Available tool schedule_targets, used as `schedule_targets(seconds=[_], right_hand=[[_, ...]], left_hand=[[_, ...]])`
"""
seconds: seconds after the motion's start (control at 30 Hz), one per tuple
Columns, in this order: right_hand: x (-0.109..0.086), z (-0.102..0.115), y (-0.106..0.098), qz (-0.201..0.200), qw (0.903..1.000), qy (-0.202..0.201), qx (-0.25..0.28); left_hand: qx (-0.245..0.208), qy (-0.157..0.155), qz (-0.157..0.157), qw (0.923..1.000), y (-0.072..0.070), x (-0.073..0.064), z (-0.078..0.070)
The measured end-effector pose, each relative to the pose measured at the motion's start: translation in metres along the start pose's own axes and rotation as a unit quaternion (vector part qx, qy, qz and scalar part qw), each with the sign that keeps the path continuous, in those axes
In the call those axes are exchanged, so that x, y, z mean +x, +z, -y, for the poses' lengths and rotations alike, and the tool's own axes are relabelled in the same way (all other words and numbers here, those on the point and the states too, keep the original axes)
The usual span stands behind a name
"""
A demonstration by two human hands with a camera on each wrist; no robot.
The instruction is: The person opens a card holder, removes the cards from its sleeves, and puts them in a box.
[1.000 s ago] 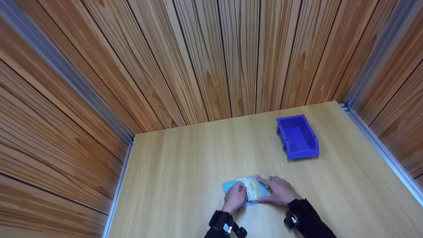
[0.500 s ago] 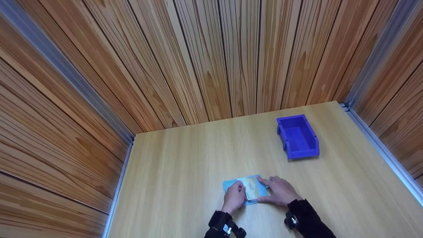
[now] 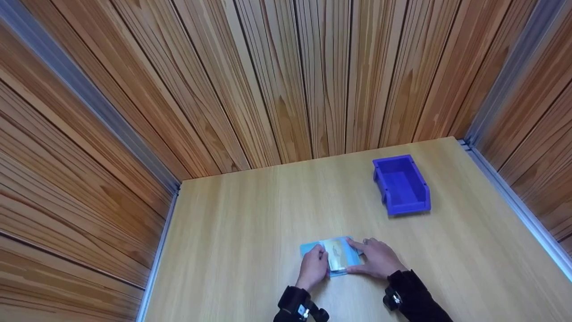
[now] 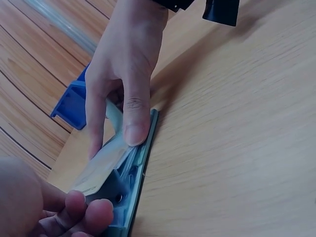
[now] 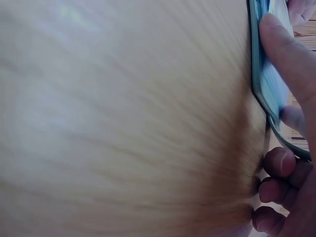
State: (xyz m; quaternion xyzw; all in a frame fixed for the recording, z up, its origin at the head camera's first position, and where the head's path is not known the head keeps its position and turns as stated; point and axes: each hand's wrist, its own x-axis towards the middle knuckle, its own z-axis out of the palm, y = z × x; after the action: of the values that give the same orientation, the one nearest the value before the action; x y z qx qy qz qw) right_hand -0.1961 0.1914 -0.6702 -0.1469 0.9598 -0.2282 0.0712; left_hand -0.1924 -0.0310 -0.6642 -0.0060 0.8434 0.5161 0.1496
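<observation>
A light-blue card holder (image 3: 307,248) with clear plastic pages lies open on the table. A pale cream card (image 3: 336,254) shows over its middle. My left hand (image 3: 314,264) has its fingers curled and pinches the card's near left edge; in the left wrist view those fingers (image 4: 96,216) meet the lifted card (image 4: 101,165). My right hand (image 3: 379,258) grips the holder from the right, thumb and index finger spread across two edges. The right wrist view has the thumb (image 5: 281,47) on the holder's edge (image 5: 256,74), the other fingers curled below. How much of the card sits in a sleeve is hidden.
A blue-purple plastic bin (image 3: 404,185) stands at the table's back right, its inside facing up. The wooden table (image 3: 241,223) ends against panelled walls (image 3: 268,89), with metal rails along the left and right sides.
My left hand has shifted slightly left, and the cream card has moved left with it. More blue shows by the right hand, which keeps its grip. The bin has stayed put.
</observation>
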Motion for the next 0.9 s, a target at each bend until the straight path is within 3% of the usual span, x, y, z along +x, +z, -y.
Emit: schedule_targets(seconds=[0.2, 0.43, 0.77, 0.9], right_hand=[[-0.001, 0.001, 0.0, -0.004, 0.9999, -0.005, -0.013], [0.0, 0.001, 0.001, 0.002, 0.9999, 0.003, -0.01], [-0.001, 0.0, -0.001, 0.014, 0.9998, 0.009, -0.007], [-0.001, 0.001, -0.002, 0.02, 0.9996, 0.017, -0.007]], left_hand=[[-0.009, -0.013, -0.003, 0.9999, -0.008, -0.003, 0.002], [-0.015, -0.054, 0.005, 0.9984, -0.017, -0.008, 0.003], [-0.021, -0.058, -0.017, 0.9979, -0.037, -0.014, 0.005], [-0.031, -0.077, -0.021, 0.9963, -0.046, -0.016, 0.006]])
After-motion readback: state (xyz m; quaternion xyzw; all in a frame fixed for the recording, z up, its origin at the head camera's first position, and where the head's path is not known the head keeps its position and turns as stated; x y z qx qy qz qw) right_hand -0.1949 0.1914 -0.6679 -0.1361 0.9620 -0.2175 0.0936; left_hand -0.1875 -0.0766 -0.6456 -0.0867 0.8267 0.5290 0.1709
